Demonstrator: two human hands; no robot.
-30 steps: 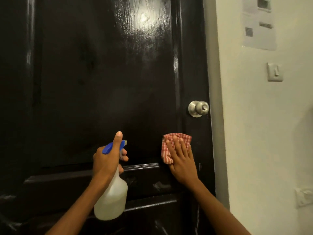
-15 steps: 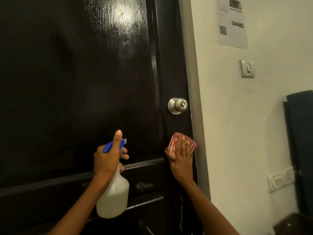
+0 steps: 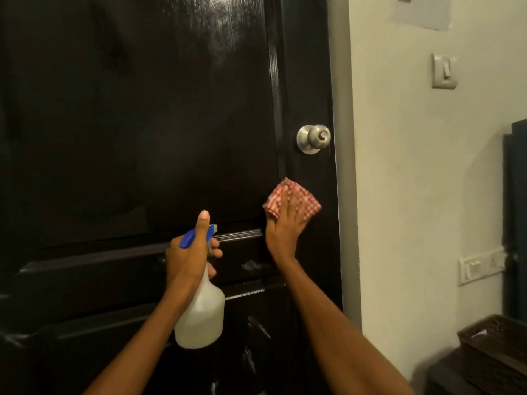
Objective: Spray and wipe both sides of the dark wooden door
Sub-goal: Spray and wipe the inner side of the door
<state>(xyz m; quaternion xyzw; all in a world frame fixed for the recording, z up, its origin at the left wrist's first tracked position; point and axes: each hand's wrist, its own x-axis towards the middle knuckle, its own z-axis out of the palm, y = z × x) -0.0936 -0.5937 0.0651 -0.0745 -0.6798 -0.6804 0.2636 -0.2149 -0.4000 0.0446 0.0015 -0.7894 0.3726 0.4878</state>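
While the right hand (image 3: 285, 226) is pressing a soft red-checked cloth (image 3: 296, 199) flat-fingered against the glossy dark wooden door (image 3: 142, 124) below its round metal knob (image 3: 313, 138), the left hand (image 3: 188, 253) is gripping the translucent blue-triggered spray bottle (image 3: 199, 317) by its neck; it looks light, possibly slippery.

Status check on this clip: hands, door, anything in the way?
Left hand grips spray bottle. Right hand presses checked cloth flat on door, below knob. Nothing in the way.
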